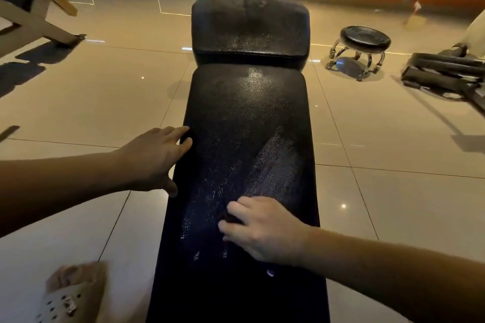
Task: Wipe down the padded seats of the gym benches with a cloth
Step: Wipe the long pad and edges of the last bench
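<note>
Bench seat (246,126), long axis receding, seemingly damp

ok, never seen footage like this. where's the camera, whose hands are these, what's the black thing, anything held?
No robot here: one wide-angle camera sits on a person's head, looking forward and down, so both hands are theirs. The long black padded bench seat runs away from the viewer, with a separate black head pad at its far end. The left hand rests on the seat's left edge. The right hand presses on the seat, fingers spread. A dark patch shows between them, maybe the cloth, but against black padding I cannot tell. Shiny wet streaks cross the seat. A round black stool on chrome legs stands to the right.
</note>
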`<control>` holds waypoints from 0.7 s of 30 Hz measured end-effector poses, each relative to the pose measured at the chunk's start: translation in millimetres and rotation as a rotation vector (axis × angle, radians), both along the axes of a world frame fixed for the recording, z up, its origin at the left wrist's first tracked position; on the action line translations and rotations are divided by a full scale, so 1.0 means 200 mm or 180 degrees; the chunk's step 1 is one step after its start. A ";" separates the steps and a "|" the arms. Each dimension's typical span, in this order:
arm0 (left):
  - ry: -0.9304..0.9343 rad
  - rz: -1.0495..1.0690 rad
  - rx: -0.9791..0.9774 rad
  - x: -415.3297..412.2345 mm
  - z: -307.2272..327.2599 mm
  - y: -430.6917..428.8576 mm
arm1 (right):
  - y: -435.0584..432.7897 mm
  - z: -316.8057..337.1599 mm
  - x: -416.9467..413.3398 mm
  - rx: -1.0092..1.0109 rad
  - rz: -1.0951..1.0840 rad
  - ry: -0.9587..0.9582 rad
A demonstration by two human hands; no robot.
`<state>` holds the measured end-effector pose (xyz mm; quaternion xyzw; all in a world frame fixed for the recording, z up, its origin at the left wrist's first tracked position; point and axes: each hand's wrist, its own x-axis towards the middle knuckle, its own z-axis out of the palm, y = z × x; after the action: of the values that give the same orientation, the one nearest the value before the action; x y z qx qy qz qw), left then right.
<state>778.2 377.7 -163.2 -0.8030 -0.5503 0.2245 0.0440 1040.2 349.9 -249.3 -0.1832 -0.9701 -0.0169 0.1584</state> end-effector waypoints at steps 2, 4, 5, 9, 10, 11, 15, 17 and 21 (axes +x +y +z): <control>-0.0001 -0.0033 0.0031 0.00 0.00 0.01 | 0.10 0.02 0.02 0.0219 0.0135 -0.0064; -0.0003 -0.0057 0.0039 -0.01 -0.01 0.01 | 0.30 0.07 0.05 0.0483 -0.0378 0.0149; -0.0020 -0.0052 0.0019 -0.02 -0.01 0.01 | 0.41 0.11 0.08 0.0622 -0.0782 0.0294; -0.0052 -0.0003 -0.0013 -0.02 -0.03 0.00 | 0.58 0.19 0.14 0.0706 -0.1984 0.0576; -0.0060 0.0009 -0.0025 -0.02 -0.02 0.00 | 0.54 0.17 0.11 0.0717 -0.1937 0.0572; -0.0063 0.0020 -0.0030 -0.02 -0.02 0.00 | 0.47 0.15 0.08 0.0672 -0.1782 0.0534; -0.0113 0.0016 -0.0035 -0.02 -0.01 0.01 | 0.27 0.06 0.00 0.0421 -0.0630 0.0061; -0.0131 -0.0010 -0.0009 -0.03 -0.02 0.02 | 0.34 0.08 0.01 0.0518 -0.0415 -0.0065; -0.0127 -0.0041 0.0007 -0.04 -0.03 0.01 | 0.53 0.15 0.06 0.0664 -0.0955 0.0219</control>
<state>771.1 380.5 -170.2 -0.8108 -0.5461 0.2076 0.0353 1052.5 456.6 -219.8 -0.3088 -0.9189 -0.1346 0.2053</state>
